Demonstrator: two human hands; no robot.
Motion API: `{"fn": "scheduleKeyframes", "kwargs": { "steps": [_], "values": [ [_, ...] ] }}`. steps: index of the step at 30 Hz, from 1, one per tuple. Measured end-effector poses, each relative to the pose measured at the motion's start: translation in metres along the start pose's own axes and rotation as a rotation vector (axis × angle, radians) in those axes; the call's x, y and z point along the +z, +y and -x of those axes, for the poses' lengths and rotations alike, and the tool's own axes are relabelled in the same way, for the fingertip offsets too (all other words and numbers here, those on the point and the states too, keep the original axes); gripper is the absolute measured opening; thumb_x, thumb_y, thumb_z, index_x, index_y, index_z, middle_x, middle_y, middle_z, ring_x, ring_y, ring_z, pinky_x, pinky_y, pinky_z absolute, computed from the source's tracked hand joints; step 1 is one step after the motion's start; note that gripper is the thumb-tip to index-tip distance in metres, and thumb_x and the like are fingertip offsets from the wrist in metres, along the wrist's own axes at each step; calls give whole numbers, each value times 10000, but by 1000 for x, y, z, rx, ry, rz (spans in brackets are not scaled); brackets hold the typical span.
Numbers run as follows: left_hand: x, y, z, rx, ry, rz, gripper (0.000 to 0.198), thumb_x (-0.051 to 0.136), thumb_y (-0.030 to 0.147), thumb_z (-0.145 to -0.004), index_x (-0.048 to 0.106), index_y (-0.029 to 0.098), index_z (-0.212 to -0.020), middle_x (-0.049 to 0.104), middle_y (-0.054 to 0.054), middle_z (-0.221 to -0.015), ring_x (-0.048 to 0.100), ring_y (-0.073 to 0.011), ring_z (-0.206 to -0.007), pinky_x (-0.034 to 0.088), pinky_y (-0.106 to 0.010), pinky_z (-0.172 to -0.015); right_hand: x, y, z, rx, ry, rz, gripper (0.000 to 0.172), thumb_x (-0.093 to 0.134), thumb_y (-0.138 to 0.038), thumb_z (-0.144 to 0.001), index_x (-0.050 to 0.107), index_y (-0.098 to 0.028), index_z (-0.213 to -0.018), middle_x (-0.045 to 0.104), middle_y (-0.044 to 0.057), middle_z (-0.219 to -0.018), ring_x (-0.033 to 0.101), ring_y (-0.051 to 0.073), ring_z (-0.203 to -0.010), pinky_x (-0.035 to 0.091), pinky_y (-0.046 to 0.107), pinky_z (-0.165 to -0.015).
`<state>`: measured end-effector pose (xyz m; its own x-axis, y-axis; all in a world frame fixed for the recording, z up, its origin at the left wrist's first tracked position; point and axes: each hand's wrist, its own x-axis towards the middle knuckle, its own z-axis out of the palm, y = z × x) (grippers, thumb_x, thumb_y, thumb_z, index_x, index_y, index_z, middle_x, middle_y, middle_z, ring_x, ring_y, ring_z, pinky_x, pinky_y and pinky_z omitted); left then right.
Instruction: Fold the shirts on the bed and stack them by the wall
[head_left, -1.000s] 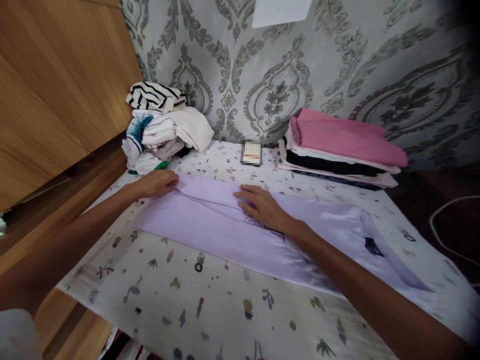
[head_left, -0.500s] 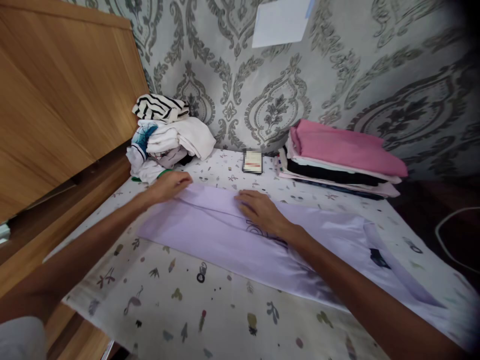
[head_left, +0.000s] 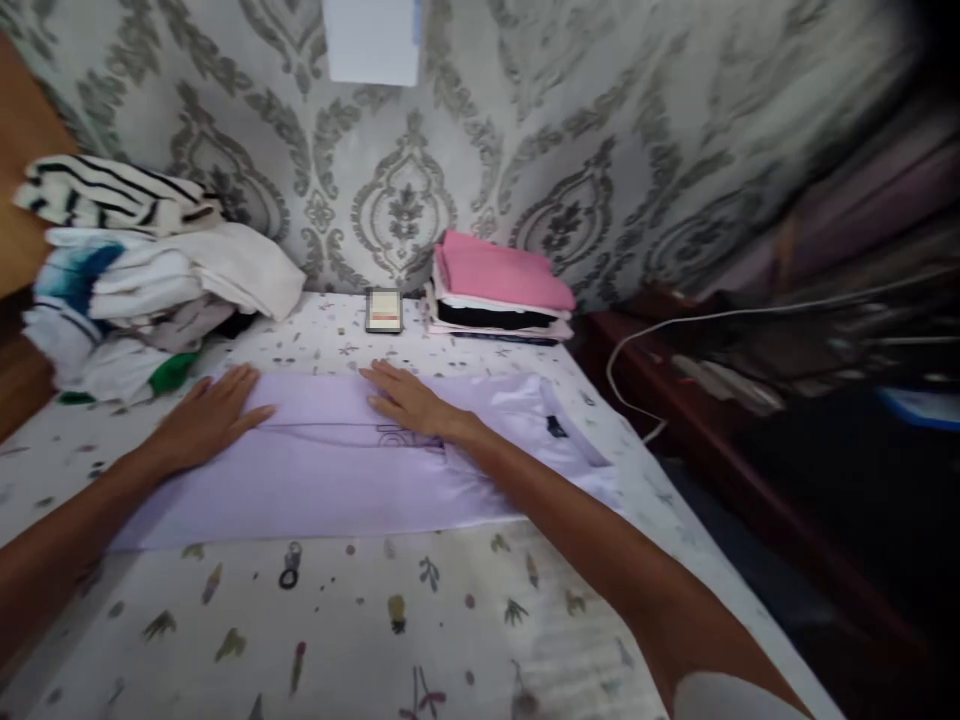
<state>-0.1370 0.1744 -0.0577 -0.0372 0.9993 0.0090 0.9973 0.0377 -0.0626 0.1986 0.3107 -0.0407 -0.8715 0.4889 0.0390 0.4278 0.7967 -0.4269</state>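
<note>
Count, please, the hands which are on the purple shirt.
2: the left hand lies toward the left end of the purple shirt, the right hand near its middle.

Garment (head_left: pixel 300 490): lilac under left fingers (head_left: pixel 234 390) and right fingers (head_left: pixel 390 380), print perhaps black
Sheet (head_left: pixel 360 640): white, plant motifs everywhere
Stack (head_left: pixel 502 275) beyond right fingers: pink up top, black below!
Heap (head_left: pixel 150 285) beyond left fingers: white, black stripes, green flash!
Wallpaper (head_left: pixel 405 200): grey damask
</note>
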Motion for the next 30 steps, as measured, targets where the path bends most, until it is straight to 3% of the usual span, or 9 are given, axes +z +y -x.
{"fn": "scheduleKeyframes", "kwargs": {
  "steps": [6, 10, 13, 16, 19, 22, 26, 30],
  "values": [
    [14, -10, 0, 42, 0, -52, 649, 224, 460, -962, 457, 140, -1477, 344, -141, -1616, 268, -272, -1520, 278, -492, -1189, -35, 85, 72, 311, 84, 182, 567, 301, -511, -1042, 397, -245, -1534, 314, 123, -1637, 238, 288, -1525, 222, 551, -1213],
    [4, -3, 0, 31, -22, -57, 672, 200, 461, -964, 420, 105, -1490, 334, -161, -1613, 275, -283, -1516, 292, -509, -1176, -50, 133, 110, 488, 134, 258, 566, 280, -476, -1045, 389, -214, -1536, 315, 142, -1634, 226, 301, -1527, 218, 589, -1198],
    [-9, 8, 1, -2, -43, -38, 715, 207, 463, -956, 343, 39, -1515, 340, -194, -1603, 294, -301, -1507, 311, -506, -1165, -53, 146, 120, 535, 213, 298, 536, 307, -441, -1036, 422, -217, -1508, 373, 145, -1606, 270, 316, -1510, 221, 644, -1172],
    [-26, 22, 10, 33, 88, -1, 694, 246, 468, -952, 380, 37, -1478, 392, -217, -1575, 319, -322, -1492, 325, -511, -1153, -52, 141, 125, 555, 397, 325, 499, 334, -376, -1013, 500, -165, -1434, 495, 183, -1507, 396, 340, -1433, 285, 654, -1135],
    [-44, 37, 26, 110, 213, 50, 599, 261, 477, -964, 539, 94, -1332, 549, -214, -1445, 474, -323, -1370, 365, -473, -1125, -52, 122, 144, 540, 564, 274, 446, 362, -357, -983, 613, -142, -1283, 629, 193, -1302, 580, 324, -1213, 463, 526, -1012],
    [-56, 45, 40, 201, 141, 103, 520, 270, 518, -959, 646, 207, -1138, 684, -128, -1209, 602, -283, -1149, 435, -414, -1038, -50, 95, 179, 545, 599, 228, 360, 411, -360, -953, 684, -172, -1094, 686, 148, -1049, 648, 272, -917, 527, 414, -809],
    [-49, 29, 41, 255, 53, 144, 474, 333, 583, -888, 673, 300, -1060, 720, -58, -1083, 624, -292, -1060, 454, -428, -961, -43, 67, 231, 655, 558, 203, 322, 458, -398, -928, 695, -194, -1005, 671, 95, -920, 609, 213, -739, 504, 354, -695],
    [-35, -1, 27, 224, 54, 132, 461, 374, 643, -840, 666, 358, -1054, 731, -19, -1030, 634, -288, -993, 466, -422, -923, -35, 57, 265, 728, 554, 132, 364, 455, -425, -913, 687, -181, -1053, 675, 99, -930, 632, 222, -769, 516, 367, -709]
  ]
}}
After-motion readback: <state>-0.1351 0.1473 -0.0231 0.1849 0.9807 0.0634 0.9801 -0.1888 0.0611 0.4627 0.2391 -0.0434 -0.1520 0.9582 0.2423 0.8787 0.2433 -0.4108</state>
